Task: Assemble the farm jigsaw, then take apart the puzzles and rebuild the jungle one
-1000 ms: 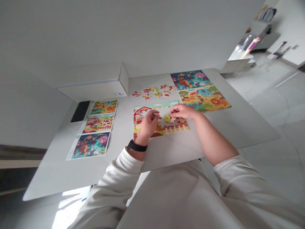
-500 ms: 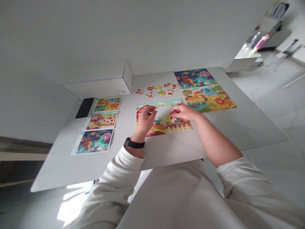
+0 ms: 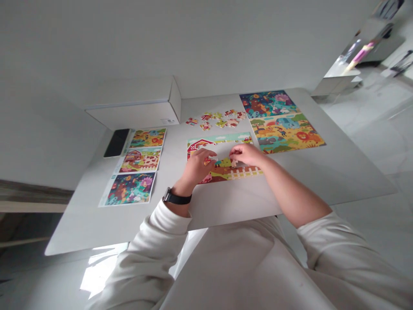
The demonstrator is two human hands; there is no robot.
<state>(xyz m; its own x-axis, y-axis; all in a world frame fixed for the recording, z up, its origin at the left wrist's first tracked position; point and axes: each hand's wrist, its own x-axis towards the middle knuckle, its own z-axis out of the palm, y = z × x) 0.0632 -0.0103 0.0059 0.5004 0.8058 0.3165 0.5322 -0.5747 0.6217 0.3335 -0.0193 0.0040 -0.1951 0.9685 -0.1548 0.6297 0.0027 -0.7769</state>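
Observation:
A half-built farm jigsaw [image 3: 222,140] with a red barn and a white fence lies in the middle of the white table [image 3: 322,172]. My left hand [image 3: 196,167] rests low on its left part, its fingertips pressing a small puzzle piece [image 3: 207,161] onto the picture. My right hand [image 3: 248,155] sits on the puzzle's right part and pinches another piece [image 3: 235,153] at the edge of the unfilled gap. A black watch [image 3: 176,198] is on my left wrist.
Several loose pieces [image 3: 219,119] lie behind the farm jigsaw. Two finished puzzles [image 3: 285,129] lie at the right. A picture sheet [image 3: 135,165] with three scenes, a black phone [image 3: 116,143] and a white box [image 3: 135,105] are at the left.
My left hand has come down from a raised position onto the puzzle's left part with its piece. My right hand stays at the gap. The camera view has shifted a little.

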